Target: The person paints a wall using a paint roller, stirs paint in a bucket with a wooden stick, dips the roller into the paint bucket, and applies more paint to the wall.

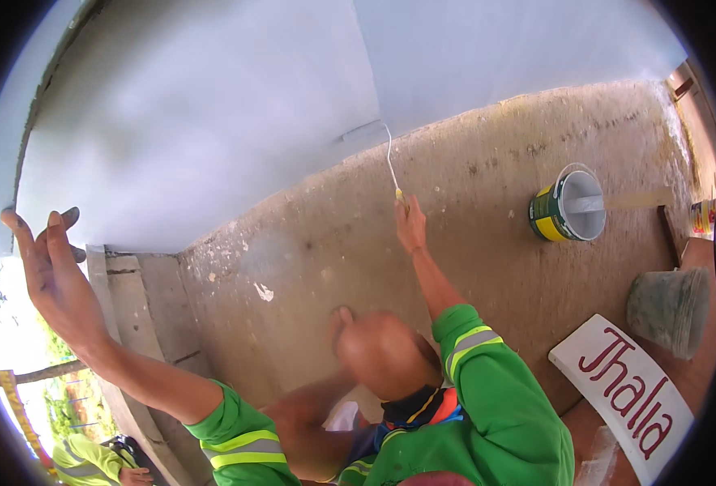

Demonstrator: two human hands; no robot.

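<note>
My right hand (pixel 411 227) is closed around the handle of a paint roller (pixel 391 154). The roller's thin white frame reaches up to the pale, light-grey wall (pixel 236 138), where its head touches near the bottom edge, close to an inside corner. Raised at the far left, my left hand (pixel 59 283) has its fingers apart and slightly bent, with dark smudges on them. It is nearest to the wall's left end and holds nothing that I can see. My knee and bare foot show below, partly blurred.
A green-and-yellow paint bucket (pixel 542 212) with grey paint inside stands on the stained concrete floor (pixel 471 235) at right. Nearby are a dull grey bucket (pixel 658 308) and a white sign (pixel 597 356) with red lettering. Another person (pixel 86 462) in a yellow-green top is at lower left.
</note>
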